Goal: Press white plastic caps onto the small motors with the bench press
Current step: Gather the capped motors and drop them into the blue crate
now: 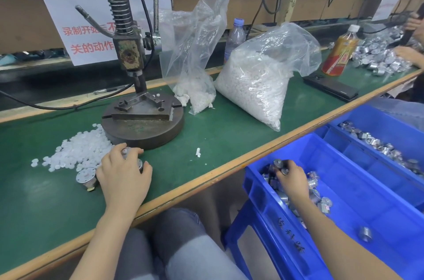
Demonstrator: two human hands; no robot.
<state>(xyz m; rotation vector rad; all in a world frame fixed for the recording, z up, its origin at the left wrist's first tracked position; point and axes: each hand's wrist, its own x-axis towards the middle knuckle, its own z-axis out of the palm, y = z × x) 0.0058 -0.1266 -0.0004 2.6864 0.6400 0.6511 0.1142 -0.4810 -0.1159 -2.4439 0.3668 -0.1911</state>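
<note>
1. The blue plastic bin (259,190) holds loose silver cylindrical motors (323,206). The right hand (292,180) is down in it, fingers curled round a couple of them.
2. The dark iron bench press (142,128) stands just beyond the left hand (124,173).
3. A heap of translucent white plastic caps (78,151) lies just left of that hand, which cups a motor and seems to pinch a cap.
4. One upright silver motor (86,177) stands just beside the left hand.
5. The motors look dense, smooth and slippery, so grip the can, not the shaft. The caps look light and slightly soft, so pinch the rim.
</note>
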